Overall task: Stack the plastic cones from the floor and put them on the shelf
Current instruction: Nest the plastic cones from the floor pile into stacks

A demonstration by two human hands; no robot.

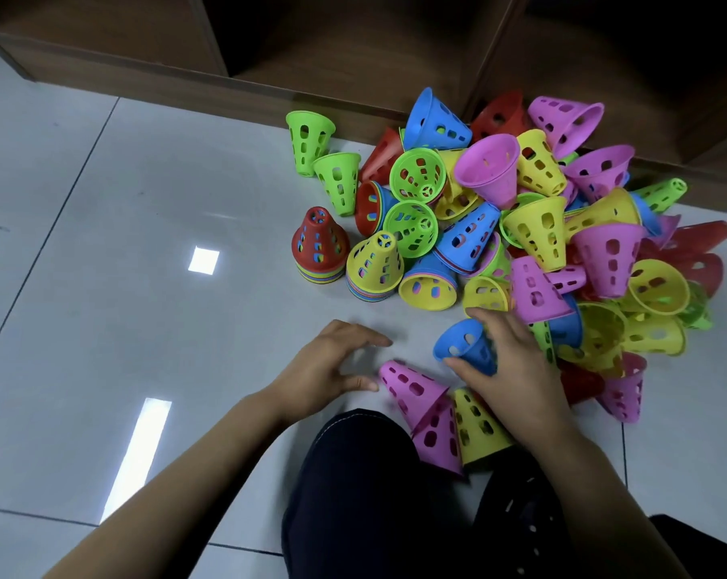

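Head — right grip (516,361) holds one blue cone (457,342).

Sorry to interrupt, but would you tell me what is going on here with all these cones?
A person is working through a pile of coloured plastic cones on the floor. Their right hand grips a blue cone at the pile's near edge; the left hand is open beside a pink cone. A red-topped stack and a yellow-topped stack already stand upright nearby. No cones show in the shelf yet.
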